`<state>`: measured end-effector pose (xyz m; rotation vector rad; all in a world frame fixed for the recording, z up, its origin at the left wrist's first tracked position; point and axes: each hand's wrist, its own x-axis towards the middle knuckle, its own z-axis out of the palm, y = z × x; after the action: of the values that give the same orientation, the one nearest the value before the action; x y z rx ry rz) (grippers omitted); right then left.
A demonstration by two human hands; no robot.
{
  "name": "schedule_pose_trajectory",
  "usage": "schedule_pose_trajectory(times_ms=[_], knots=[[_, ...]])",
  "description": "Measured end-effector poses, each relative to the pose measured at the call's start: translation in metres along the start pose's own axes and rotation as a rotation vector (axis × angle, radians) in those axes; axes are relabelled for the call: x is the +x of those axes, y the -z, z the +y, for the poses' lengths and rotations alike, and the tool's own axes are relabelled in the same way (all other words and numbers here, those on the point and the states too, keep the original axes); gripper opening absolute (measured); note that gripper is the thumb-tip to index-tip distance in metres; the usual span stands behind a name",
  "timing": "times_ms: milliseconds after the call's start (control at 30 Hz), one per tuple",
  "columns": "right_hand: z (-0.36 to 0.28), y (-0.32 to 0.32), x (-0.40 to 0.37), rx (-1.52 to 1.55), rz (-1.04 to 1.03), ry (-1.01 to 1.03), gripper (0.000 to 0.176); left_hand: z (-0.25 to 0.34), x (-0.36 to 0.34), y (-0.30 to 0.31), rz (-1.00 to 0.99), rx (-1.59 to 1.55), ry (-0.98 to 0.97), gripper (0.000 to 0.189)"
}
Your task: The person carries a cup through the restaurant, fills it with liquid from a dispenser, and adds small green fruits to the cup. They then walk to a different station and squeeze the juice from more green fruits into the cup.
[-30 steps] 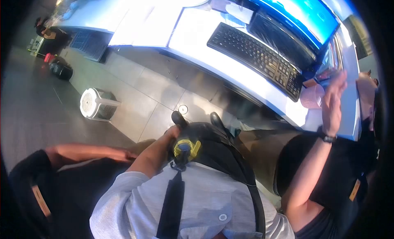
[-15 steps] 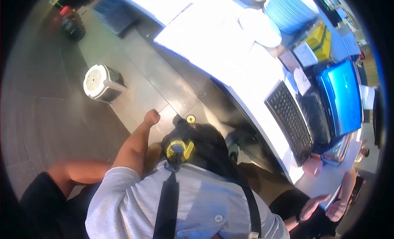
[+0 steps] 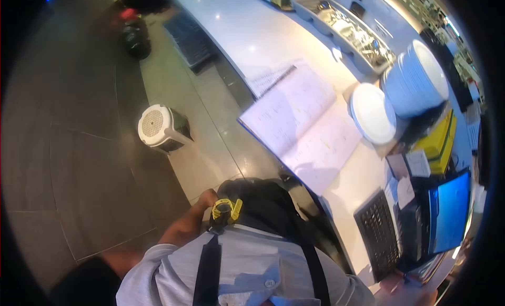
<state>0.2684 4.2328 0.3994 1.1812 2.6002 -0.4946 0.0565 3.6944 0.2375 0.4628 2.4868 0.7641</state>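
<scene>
Showing low in the middle of the frame, the left hand point(image 3: 209, 197) is just beside the yellow strap point(image 3: 235, 210) by the black apron point(image 3: 263, 203). Its fingers look curled in, but I cannot tell how tightly, or if they hold anything. Some skin point(image 3: 392, 283) shows at the lower right, below the black keyboard point(image 3: 379, 235). I cannot tell whose it is, or how the right hand's fingers are.

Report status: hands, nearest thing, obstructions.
Left hand near yellow looped band, grip unclear. Right hand not visible. White plastic stool ahead-left, possibly in the way.
</scene>
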Motion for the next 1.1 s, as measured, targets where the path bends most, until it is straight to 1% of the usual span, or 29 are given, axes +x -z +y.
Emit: schedule_pose_trajectory(times_ms=[33,100,133,167,233,267,300,367,467,500,567,633,700,733,800,900,933,967,1000,1100], knots=[[-0.026,-0.022,0.014,0.043,-0.018,-0.007,0.051,-0.003,0.012,0.012,0.004,0.009,0.041,0.037],[-0.075,-0.055,0.034,0.063,-0.065,-0.008,0.054,-0.032,0.047,0.024,0.008,0.029,0.114,0.033],[-0.099,-0.068,0.042,0.06,-0.081,-0.009,0.055,-0.053,0.063,0.033,-0.115,-0.018,0.085,0.031],[-0.125,-0.076,0.047,0.044,-0.091,-0.01,0.056,-0.088,0.082,0.018,0.022,0.024,-0.007,0.031],[-0.167,-0.1,0.06,0.039,-0.114,-0.031,0.059,-0.037,0.102,0.087,-0.031,-0.171,0.214,0.033],[-0.191,-0.106,0.063,0.034,-0.122,-0.037,0.061,-0.129,0.144,0.037,-0.112,-0.268,0.238,0.033],[-0.212,-0.115,0.065,0.034,-0.131,-0.049,0.062,-0.121,0.15,0.06,-0.059,-0.343,0.284,0.033],[-0.254,-0.134,0.067,0.042,-0.144,-0.079,0.065,-0.152,0.171,0.081,-0.036,-0.409,0.26,0.031],[-0.318,-0.154,0.071,0.037,-0.169,-0.096,0.069,-0.178,0.169,0.151,0.015,-0.301,0.296,0.03],[-0.342,-0.16,0.073,0.035,-0.179,-0.095,0.071,-0.196,0.167,0.173,0.028,-0.324,0.326,0.031],[-0.384,-0.17,0.076,0.03,-0.205,-0.095,0.074,-0.226,0.154,0.224,0.125,-0.222,0.337,0.031],[-0.422,-0.177,0.081,0.019,-0.22,-0.083,0.077,-0.287,0.143,0.247,0.248,-0.086,0.279,0.032],[-0.461,-0.184,0.09,0.006,-0.227,-0.055,0.08,-0.312,0.132,0.283,0.175,-0.161,0.583,0.032],[-0.48,-0.185,0.097,-0.005,-0.227,-0.032,0.082,-0.326,0.129,0.297,0.15,-0.191,0.619,0.032],[-0.518,-0.19,0.109,-0.016,-0.237,0.006,0.085,-0.365,0.12,0.298,0.092,-0.241,0.697,0.032],[-0.581,-0.196,0.136,-0.029,-0.241,0.093,0.089,-0.398,0.107,0.258,0.185,-0.332,0.51,0.031],[-0.604,-0.199,0.147,-0.027,-0.236,0.134,0.091,-0.405,0.101,0.254,0.213,-0.352,0.447,0.031],[-0.627,-0.2,0.159,-0.029,-0.228,0.174,0.092,-0.41,0.097,0.252,0.238,-0.372,0.383,0.031],[-0.651,-0.2,0.173,-0.024,-0.218,0.223,0.094,-0.406,0.092,0.25,0.233,-0.397,0.375,0.03],[-0.729,-0.188,0.21,0.002,-0.193,0.388,0.098,-0.396,0.107,0.26,0.205,-0.445,0.443,0.029]])
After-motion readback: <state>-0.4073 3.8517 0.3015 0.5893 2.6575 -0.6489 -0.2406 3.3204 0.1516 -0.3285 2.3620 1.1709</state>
